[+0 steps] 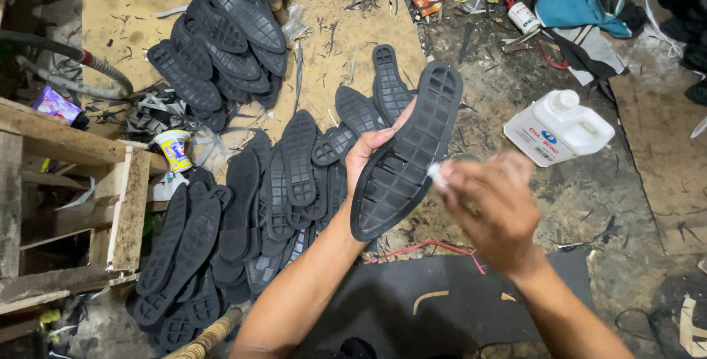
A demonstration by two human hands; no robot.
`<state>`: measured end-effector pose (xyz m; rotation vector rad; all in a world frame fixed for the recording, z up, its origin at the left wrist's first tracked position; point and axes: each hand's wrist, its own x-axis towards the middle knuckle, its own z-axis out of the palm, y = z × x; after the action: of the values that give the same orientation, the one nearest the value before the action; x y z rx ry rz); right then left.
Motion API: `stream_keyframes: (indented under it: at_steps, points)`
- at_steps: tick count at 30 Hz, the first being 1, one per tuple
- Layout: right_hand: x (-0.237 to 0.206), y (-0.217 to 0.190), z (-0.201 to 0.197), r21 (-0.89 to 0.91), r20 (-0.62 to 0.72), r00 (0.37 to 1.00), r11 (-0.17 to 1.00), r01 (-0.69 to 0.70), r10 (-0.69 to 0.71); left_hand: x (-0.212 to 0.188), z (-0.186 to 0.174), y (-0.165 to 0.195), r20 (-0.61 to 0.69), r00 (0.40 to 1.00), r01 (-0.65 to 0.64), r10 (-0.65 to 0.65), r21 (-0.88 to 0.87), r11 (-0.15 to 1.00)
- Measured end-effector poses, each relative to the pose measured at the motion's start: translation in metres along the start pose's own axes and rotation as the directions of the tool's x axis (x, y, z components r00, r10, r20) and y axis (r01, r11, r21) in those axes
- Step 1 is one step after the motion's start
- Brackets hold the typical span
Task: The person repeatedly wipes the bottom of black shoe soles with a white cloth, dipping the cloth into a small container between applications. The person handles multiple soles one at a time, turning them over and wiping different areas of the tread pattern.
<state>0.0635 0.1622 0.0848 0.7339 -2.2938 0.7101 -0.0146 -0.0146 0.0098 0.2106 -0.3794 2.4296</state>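
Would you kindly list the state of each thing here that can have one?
Black shoe sole: held up, tread side showing.
Left hand: gripping the sole's edge.
Right hand: blurred, closed on a small pale object at the sole.
White jug: capped, lying on the floor.
Sole piles: lying loosely overlapped.

Held sole (407,154) mid-frame, left hand (366,154) behind its left edge, right hand (490,204) at its right edge. Sole piles: upper left (221,35), lower left (221,234). Jug (560,128) right of the sole. Wooden frame (74,197) far left.
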Motion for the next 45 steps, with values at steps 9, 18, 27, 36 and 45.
stream_keyframes:
  at_steps: [9, 18, 27, 36, 45]
  points:
    - [0.009, 0.019, -0.010, -0.037, -0.017, 0.997, 0.997, -0.075, 0.075, -0.006, 0.007, -0.007, 0.000, 0.997, 0.082, -0.082, -0.065, 0.995]
    - [0.003, 0.005, -0.010, 0.017, -0.002, 1.000, 0.999, 0.029, -0.029, -0.011, 0.006, -0.003, 0.022, 0.989, 0.147, -0.146, -0.109, 0.983]
    - [0.019, 0.024, -0.018, -0.008, -0.074, 0.991, 0.994, -0.111, 0.110, -0.013, 0.000, 0.000, 0.036, 0.975, 0.221, -0.218, -0.140, 0.965]
    - [-0.030, 0.115, 0.007, 0.195, -0.191, 0.826, 0.846, -0.497, 0.530, -0.017, 0.025, -0.013, -0.053, 0.986, 0.156, -0.158, -0.041, 0.987]
    - [-0.137, 0.192, 0.077, -0.236, 0.272, 0.763, 0.809, -0.538, 0.587, -0.016, 0.013, -0.009, -0.228, 0.973, 0.045, -0.038, 0.025, 0.999]
